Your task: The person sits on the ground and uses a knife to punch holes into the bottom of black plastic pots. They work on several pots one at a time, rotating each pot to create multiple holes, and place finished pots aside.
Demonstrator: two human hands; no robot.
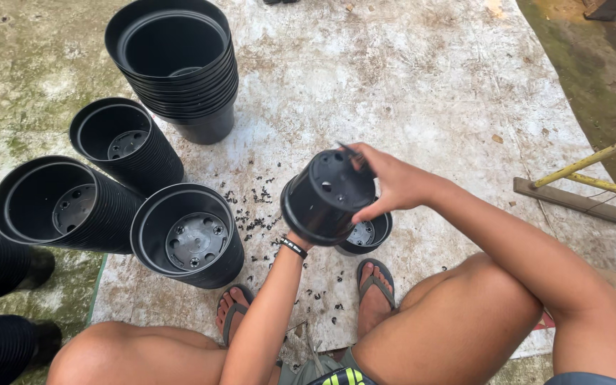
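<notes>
Your left hand (295,239) is hidden inside the upturned round black plastic pot (326,196), apparently gripping it above another black pot (365,235); your right hand (386,184) pinches a small dark tool (351,152) at its base. A slip could jab your fingers

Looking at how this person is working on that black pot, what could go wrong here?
The right hand works a thin tool at the base of the upturned black pot; a slip might jab the left hand hidden underneath. Black bits scattered by the sandalled feet could slide underfoot.
</notes>
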